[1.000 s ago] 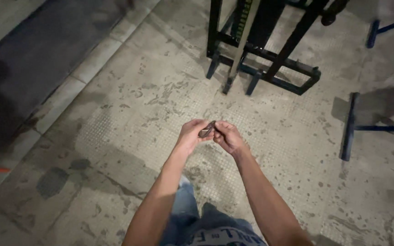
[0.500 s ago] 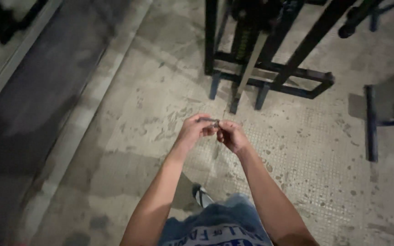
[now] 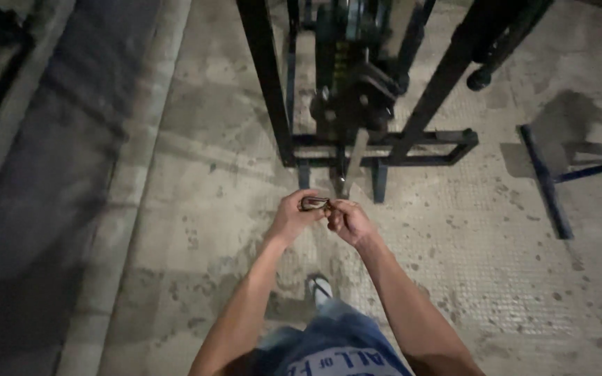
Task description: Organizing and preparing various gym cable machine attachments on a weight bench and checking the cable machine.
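Note:
Both my hands meet in front of me over a concrete floor. My left hand [image 3: 291, 216] and my right hand [image 3: 348, 221] together pinch a small dark looped object [image 3: 313, 203], held between the fingertips of both. It is too small and dim to tell exactly what it is. Just beyond the hands stands a black metal machine frame [image 3: 357, 97] with a bar hanging down at its middle. Below my arms I see my shorts and one foot in a sandal [image 3: 320, 287].
A blue metal stand [image 3: 548, 177] is on the floor at the right. A raised kerb [image 3: 134, 188] runs along the left, with a darker strip of ground beyond it. The floor is rough, stained concrete.
The view has moved forward towards the black frame, which now stands close ahead. My hands stay together on the small dark object.

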